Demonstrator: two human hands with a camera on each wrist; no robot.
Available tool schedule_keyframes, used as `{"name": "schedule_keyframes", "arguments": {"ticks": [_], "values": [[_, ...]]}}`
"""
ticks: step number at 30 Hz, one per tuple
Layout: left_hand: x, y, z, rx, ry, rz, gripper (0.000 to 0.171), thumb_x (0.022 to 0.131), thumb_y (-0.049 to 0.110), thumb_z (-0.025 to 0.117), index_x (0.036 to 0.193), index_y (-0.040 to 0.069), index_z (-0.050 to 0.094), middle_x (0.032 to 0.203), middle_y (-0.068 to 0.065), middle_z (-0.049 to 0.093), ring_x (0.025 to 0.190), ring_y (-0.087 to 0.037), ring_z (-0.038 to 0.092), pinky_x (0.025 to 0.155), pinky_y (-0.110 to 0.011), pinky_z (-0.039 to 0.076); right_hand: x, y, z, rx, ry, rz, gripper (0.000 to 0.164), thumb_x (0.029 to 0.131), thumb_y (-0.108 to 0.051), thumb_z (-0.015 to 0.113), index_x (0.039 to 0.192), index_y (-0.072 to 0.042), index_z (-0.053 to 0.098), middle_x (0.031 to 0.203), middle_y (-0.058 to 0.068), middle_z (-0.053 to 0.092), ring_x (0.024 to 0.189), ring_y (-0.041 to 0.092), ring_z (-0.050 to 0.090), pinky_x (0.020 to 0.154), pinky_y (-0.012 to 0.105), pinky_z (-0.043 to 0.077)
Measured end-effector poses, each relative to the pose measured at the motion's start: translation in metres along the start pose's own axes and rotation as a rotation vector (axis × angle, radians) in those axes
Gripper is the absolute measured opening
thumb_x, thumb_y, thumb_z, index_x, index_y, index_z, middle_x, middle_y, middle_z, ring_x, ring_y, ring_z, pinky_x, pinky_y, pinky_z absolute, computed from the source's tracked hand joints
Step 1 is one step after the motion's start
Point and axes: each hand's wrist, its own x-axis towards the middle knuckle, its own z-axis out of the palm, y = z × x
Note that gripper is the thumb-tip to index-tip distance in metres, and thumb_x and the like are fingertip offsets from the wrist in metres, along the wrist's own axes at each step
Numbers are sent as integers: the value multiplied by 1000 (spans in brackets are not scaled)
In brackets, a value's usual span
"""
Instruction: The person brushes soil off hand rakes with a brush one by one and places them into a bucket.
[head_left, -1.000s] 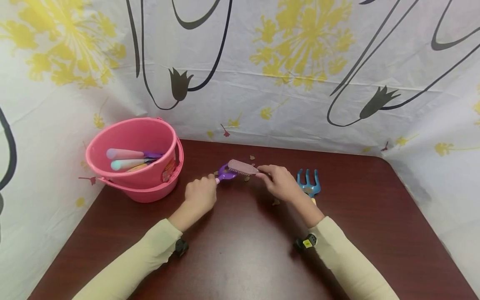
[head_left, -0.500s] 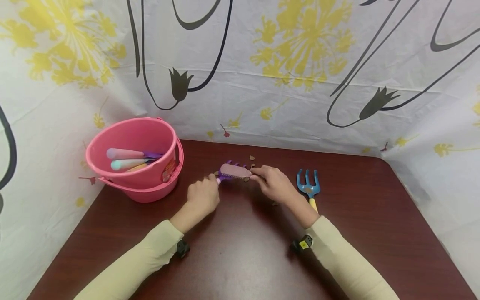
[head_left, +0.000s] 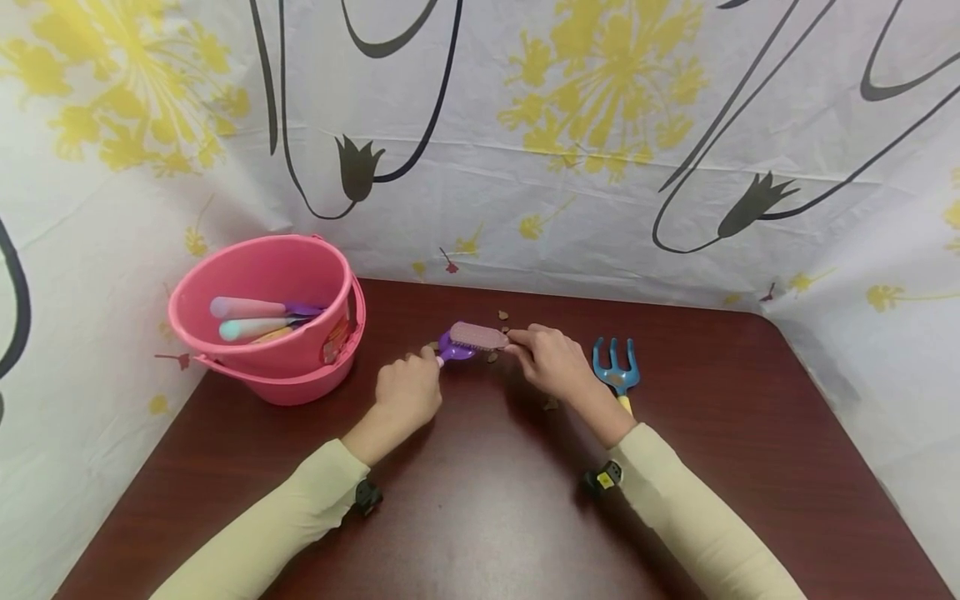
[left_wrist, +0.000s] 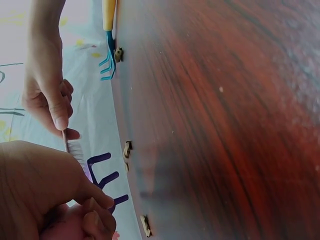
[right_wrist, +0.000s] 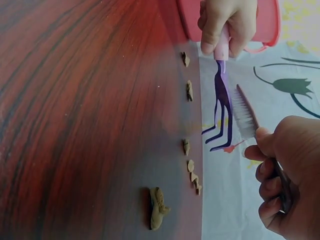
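My left hand [head_left: 408, 392] grips the pink handle of a small purple hand fork [right_wrist: 223, 95], held above the table. Its three bent tines point down in the right wrist view. In my right hand [head_left: 553, 362] is a pink brush [head_left: 478, 336] with pale bristles [right_wrist: 244, 112], held by its handle. The brush head lies over the back of the fork in the head view, hiding part of it. Bristles face the fork; whether they touch it I cannot tell. Small dry brown bits [right_wrist: 157, 207] lie on the table beneath and beside the tools.
A pink bucket [head_left: 262, 354] stands at the left with several handled tools [head_left: 255, 327] inside. A blue hand fork [head_left: 617, 377] with a yellow handle lies right of my right hand. Behind the dark wooden table [head_left: 480, 517] hangs a patterned white cloth [head_left: 480, 217].
The brush has swept left across the fork, then slid slightly back right. The purple fork has turned a little in my left hand. The right forearm has shifted slightly left.
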Motion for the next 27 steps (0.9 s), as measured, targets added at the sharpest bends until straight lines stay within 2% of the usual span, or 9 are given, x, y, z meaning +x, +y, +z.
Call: {"name": "schedule_keyframes", "arguments": {"ticks": [4,10,27], "values": [[0,1,0,0,11,2,27,102,24,56,109,-2,58,71,-16,56,64,-34,64,51,-46,49,0,2,1,3,-1,6,24,100,-22,68,117,-6,75,84,3,61,63,17,56,48,34,46],[2,1,1,12,31,11,25,101,24,59,102,-1,58,67,-14,53,60,-33,62,49,-45,48,-2,5,3,11,12,23,24,99,-21,68,117,-7,75,82,3,60,61,17,54,46,34,43],[2,2,-1,-6,15,6,27,104,25,54,106,-2,57,69,-15,55,61,-34,63,50,-45,50,-2,8,6,17,15,42,28,100,-23,67,121,-6,73,83,4,60,62,18,54,47,33,44]]}}
